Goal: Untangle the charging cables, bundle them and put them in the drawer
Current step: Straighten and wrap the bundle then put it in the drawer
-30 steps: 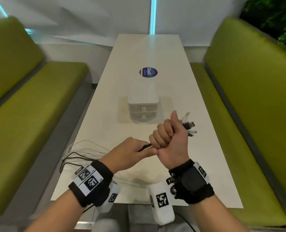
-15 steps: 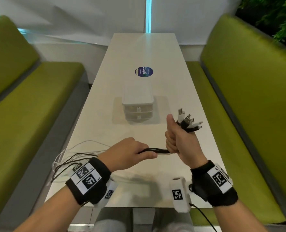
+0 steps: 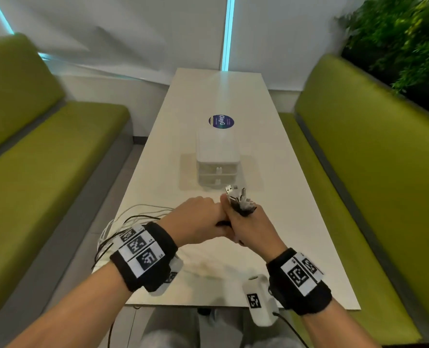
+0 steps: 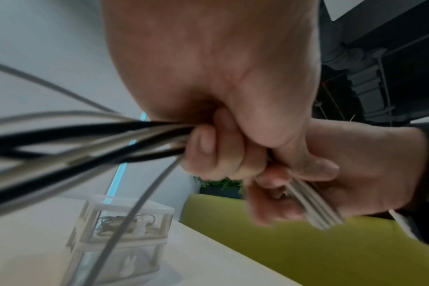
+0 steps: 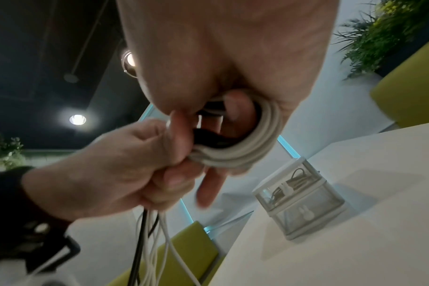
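Several black and white charging cables [image 3: 133, 218] trail off the table's near left edge. My right hand [image 3: 246, 227] grips their plug ends, and the USB plugs [image 3: 236, 197] stick up above its fist. In the right wrist view a white and black loop of cables [image 5: 245, 149] is wrapped around that hand's fingers [image 5: 235, 114]. My left hand [image 3: 198, 219] presses against the right one and grips the cable strands [image 4: 98, 143] that run out to the left. A small translucent drawer unit [image 3: 217, 169] stands shut mid-table, with cables seen inside its top drawer [image 5: 292, 181].
The white table [image 3: 271, 172] runs between two green benches, one left [image 3: 45, 159] and one right [image 3: 359, 172]. A round blue sticker [image 3: 221, 121] lies behind the drawer unit. Plants [image 3: 409, 41] fill the far right corner.
My left hand has moved right with the strands until it meets the right hand. The right hand has turned so the plugs point up, and a cable loop lies around its fingers.
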`<state>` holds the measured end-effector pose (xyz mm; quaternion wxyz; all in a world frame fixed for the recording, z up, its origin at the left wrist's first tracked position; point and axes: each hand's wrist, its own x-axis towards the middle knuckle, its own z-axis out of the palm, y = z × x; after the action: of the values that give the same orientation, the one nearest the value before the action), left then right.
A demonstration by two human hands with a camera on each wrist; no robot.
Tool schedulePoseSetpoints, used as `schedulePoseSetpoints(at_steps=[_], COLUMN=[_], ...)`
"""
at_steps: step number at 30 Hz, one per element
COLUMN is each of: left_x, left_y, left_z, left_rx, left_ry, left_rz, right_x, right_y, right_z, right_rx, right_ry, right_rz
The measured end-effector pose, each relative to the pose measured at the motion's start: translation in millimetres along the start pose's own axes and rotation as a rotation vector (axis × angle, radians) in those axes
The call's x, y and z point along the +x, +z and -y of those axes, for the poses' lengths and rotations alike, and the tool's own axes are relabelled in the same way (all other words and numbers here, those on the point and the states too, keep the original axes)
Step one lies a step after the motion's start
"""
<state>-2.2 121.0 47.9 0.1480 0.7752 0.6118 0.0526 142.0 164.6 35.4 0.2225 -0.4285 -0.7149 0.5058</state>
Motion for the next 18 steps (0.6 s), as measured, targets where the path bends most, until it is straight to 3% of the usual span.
schedulePoseSetpoints(at_steps=[3, 6, 9, 13, 18], left_x=[-4.0, -6.7, -11.1, -20.5, -17.8], left_y=[3.3, 8.6, 13.2, 14.3, 19.9], left_z=[0.8, -0.4, 11.6, 26.7, 32.3], left_rx=[-0.11, -0.135, -0.153, -0.203, -0.172], left_ry=[-0.022, -0.075, -0.134, -0.118, -0.068], left_rz=[-0.033, -0.092, -0.051, 0.007, -0.017], right_x=[-5.2, -6.8, -2.7, -1.6, -1.5], right_y=[-3.6, -7.5, -16.9, -20.5, -14.8], right_z=[2.9, 2.9, -5.6, -18.2, -24.5], right_rx=[-0.101, -0.246, -0.283, -0.362, -0.374], right_ry=[0.025, -0.058, -0.072, -0.118, -0.124], right_rz=[0.071, 0.083, 0.076, 0.082, 0.144])
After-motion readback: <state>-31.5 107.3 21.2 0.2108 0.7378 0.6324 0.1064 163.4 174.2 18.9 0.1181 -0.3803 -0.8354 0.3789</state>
